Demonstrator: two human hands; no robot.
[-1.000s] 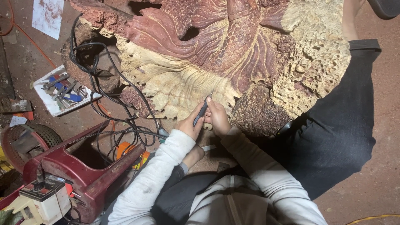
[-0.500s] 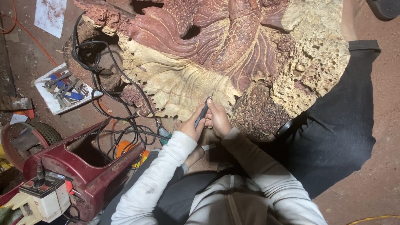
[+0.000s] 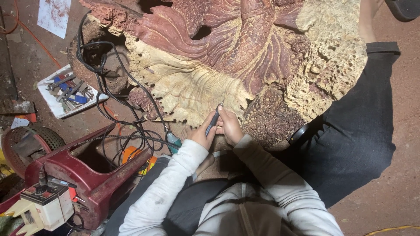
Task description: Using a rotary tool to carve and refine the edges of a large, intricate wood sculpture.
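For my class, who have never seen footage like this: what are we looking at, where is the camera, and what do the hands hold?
The camera sits on a person's head and looks down at their own arms. Both hands, left hand and right hand, grip a thin dark carving tool with its tip against a big wood carving, pale and reddish, with fin-like ridges. On the dirt floor to the left lie black cables, a white tray of small tools and a dark red plastic stool.
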